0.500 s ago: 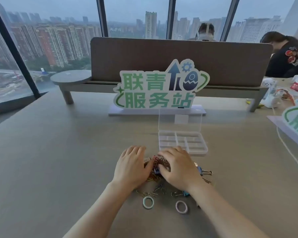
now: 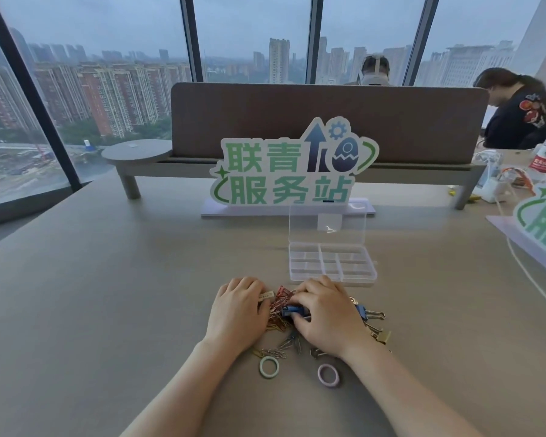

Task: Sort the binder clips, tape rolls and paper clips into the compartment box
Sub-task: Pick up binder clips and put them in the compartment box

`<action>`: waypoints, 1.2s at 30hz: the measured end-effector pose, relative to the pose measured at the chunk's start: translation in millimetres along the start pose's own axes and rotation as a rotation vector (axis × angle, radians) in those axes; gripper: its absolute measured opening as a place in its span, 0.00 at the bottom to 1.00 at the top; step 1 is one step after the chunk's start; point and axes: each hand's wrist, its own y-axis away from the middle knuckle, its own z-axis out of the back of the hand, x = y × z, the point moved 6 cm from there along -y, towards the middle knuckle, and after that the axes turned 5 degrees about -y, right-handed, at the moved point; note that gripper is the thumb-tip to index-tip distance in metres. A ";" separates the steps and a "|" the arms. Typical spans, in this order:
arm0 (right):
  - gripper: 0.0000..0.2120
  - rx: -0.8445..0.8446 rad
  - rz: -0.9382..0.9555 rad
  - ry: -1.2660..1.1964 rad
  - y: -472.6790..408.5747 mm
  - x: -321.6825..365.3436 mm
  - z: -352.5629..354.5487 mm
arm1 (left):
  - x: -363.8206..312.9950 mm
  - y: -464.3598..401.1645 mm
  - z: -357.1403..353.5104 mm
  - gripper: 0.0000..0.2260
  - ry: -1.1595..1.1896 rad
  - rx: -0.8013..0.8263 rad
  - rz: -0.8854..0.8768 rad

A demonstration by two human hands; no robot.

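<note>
Nearest the wearer, two tape rolls are laid flat on the table (image 2: 108,310): a green tape roll (image 2: 269,367) below the left wrist and a pink tape roll (image 2: 328,375) below the right wrist, both untouched. Just beyond them the mixed pile is found, with loose paper clips (image 2: 278,313) between the hands and binder clips (image 2: 371,316) spread out to the right. The left hand (image 2: 237,313) is set palm-down with its fingers curled over the pile's left edge, a small pale piece showing by its fingertips; whether it is gripped cannot be told. The right hand (image 2: 325,316) is curled over the pile's middle, and a blue binder clip (image 2: 292,310) is pinched at its thumb side, its long axis lying roughly left to right. Beyond the right hand and slightly to its right, the compartment box (image 2: 331,277) is stood open, lid upright, its compartments seemingly unfilled. The right hand is judged the nearer, so a short forward carry is called for.
</note>
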 end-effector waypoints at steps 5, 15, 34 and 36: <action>0.12 -0.010 0.006 -0.007 0.9 0.7 0.8 | -0.9 -0.1 -1.6 0.09 0.014 -0.003 0.004; 0.04 -0.144 -0.083 -0.096 -19.9 -16.9 35.1 | -13.2 -30.4 15.5 0.07 0.148 -0.035 0.022; 0.12 -0.134 -0.273 -0.153 -104.5 -78.6 45.0 | -31.8 -138.7 -19.2 0.05 0.264 0.106 0.073; 0.11 -0.121 -0.277 -0.137 -108.8 -81.7 42.9 | -31.8 -141.0 -24.3 0.06 0.242 0.122 0.080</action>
